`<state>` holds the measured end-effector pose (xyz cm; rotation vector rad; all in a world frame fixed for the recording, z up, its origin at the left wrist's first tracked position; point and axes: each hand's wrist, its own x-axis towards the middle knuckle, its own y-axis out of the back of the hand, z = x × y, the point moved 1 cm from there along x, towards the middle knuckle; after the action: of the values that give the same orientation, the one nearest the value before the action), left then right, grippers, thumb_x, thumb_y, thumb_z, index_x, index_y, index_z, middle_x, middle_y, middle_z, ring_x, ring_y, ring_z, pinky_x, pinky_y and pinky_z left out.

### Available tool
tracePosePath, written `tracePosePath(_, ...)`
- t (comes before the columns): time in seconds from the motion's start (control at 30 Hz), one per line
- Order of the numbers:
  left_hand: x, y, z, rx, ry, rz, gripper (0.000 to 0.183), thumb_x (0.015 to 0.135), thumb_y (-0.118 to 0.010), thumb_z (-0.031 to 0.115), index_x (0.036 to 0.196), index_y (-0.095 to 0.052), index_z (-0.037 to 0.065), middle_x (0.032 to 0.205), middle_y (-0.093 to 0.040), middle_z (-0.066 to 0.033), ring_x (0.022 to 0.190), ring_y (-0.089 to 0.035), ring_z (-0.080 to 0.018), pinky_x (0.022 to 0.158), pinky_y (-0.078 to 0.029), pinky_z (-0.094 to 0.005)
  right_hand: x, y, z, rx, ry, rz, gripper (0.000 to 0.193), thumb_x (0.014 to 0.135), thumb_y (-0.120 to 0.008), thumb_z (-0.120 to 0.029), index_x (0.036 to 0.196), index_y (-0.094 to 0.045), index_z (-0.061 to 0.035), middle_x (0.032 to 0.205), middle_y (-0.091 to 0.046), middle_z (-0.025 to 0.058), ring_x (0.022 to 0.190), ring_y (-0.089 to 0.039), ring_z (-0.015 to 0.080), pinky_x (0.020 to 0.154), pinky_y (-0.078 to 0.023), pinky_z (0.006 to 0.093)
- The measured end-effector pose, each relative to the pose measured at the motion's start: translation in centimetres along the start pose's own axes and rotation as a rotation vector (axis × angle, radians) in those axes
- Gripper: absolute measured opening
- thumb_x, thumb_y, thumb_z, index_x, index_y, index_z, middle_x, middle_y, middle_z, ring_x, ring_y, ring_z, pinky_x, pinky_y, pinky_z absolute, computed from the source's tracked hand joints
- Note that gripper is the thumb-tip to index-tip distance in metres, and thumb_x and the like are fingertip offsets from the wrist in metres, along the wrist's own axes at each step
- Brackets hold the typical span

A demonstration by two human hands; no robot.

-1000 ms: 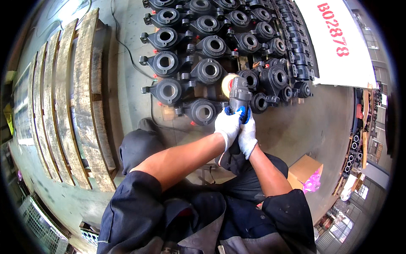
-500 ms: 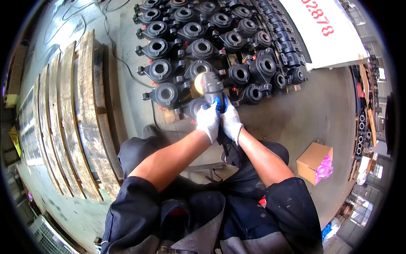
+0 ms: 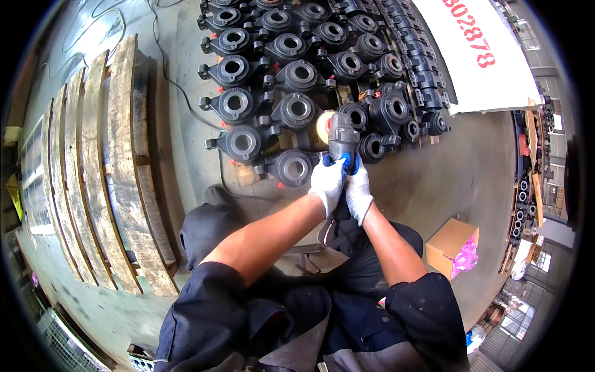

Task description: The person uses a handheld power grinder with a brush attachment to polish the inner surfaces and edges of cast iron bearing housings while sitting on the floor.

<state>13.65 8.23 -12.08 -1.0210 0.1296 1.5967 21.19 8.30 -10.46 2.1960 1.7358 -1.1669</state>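
Observation:
Both my hands wear white gloves with blue fingertips and wrap round one angle grinder [image 3: 342, 133]. My left hand [image 3: 327, 185] grips its body from the left side, and my right hand [image 3: 358, 193] closes on it from the right. A pale yellow disc [image 3: 324, 126] at the grinder's head sits by the dark ringed castings. The nearest casting [image 3: 294, 168], a black part with a round bore, lies just left of my left hand. Another casting [image 3: 297, 110] stands beyond the disc. Whether the disc touches a part, I cannot tell.
Rows of black castings [image 3: 232, 105] stretch away ahead. A wooden pallet [image 3: 127, 167] lies at the left, with a black cable [image 3: 170, 80] on the floor beside it. A cardboard box [image 3: 449, 245] with pink plastic stands at the right. A white board [image 3: 477, 68] is at the far right.
Both hands have moved to the right with the grinder, away from the nearest castings at the middle. The nearest casting's ring, partly covered before, now shows fully.

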Motion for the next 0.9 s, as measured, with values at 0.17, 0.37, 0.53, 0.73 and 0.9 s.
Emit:
tracePosePath(0.17, 1.3, -1.1, 0.9, 0.0, 0.016, 0.023, 0.032, 0.094, -0.071, 0.025, 0.117, -0.066, 0.003, 0.1, -0.07, -0.0096, 0.085, -0.06, -0.0174, 0.079, -0.052, -0.035, 3.1, 2.0, 0.0, -0.011, 0.001, 0.0, 0.028, 0.108, -0.044, -0.028, 0.132, -0.053, -0.0175, 0.105, -0.063, 0.0111, 0.092, -0.065, 0.0248, 0.078, -0.058, 0.0397)
tracePosePath(0.37, 2.8, -0.8, 1.0, 0.073, 0.033, 0.015, 0.042, 0.095, -0.07, 0.034, 0.121, -0.065, 0.001, 0.107, -0.071, -0.014, 0.094, -0.064, -0.0223, 0.085, -0.052, -0.0371, 4.2, 1.5, 0.1, -0.12, 0.057, 0.008, 0.023, 0.108, -0.045, -0.023, 0.129, -0.053, -0.0166, 0.106, -0.063, 0.0096, 0.093, -0.066, 0.0247, 0.079, -0.059, 0.0408)
tracePosePath(0.53, 3.2, -0.9, 1.2, 0.06, 0.058, 0.024, 0.041, 0.095, -0.07, 0.031, 0.121, -0.066, 0.0, 0.108, -0.071, -0.0144, 0.094, -0.064, -0.0232, 0.085, -0.052, -0.0382, 4.1, 1.2, 0.2, -0.246, 0.126, 0.028, 0.025, 0.107, -0.045, -0.028, 0.125, -0.055, -0.0146, 0.105, -0.064, 0.0092, 0.092, -0.065, 0.0249, 0.082, -0.058, 0.0407)
tracePosePath(0.73, 1.6, 0.1, 0.8, 0.148, 0.002, 0.061, 0.046, 0.095, -0.07, 0.034, 0.125, -0.065, -0.001, 0.113, -0.072, -0.0155, 0.099, -0.065, -0.0213, 0.089, -0.051, -0.0357, 1.9, -0.1, -0.1, 0.18, -0.181, -0.071, 0.039, 0.104, -0.047, -0.049, 0.117, -0.06, -0.0151, 0.102, -0.064, 0.0093, 0.094, -0.065, 0.024, 0.085, -0.055, 0.0383)
tracePosePath(0.9, 1.3, 0.6, 0.9, -0.001, -0.029, 0.11, 0.045, 0.096, -0.069, 0.034, 0.126, -0.064, 0.0, 0.111, -0.071, -0.0137, 0.098, -0.064, -0.0212, 0.088, -0.051, -0.0361, 2.2, -0.2, 0.7, -0.093, 0.014, -0.074, 0.033, 0.107, -0.049, -0.018, 0.139, -0.05, -0.0198, 0.113, -0.061, 0.009, 0.098, -0.064, 0.024, 0.08, -0.059, 0.0392)
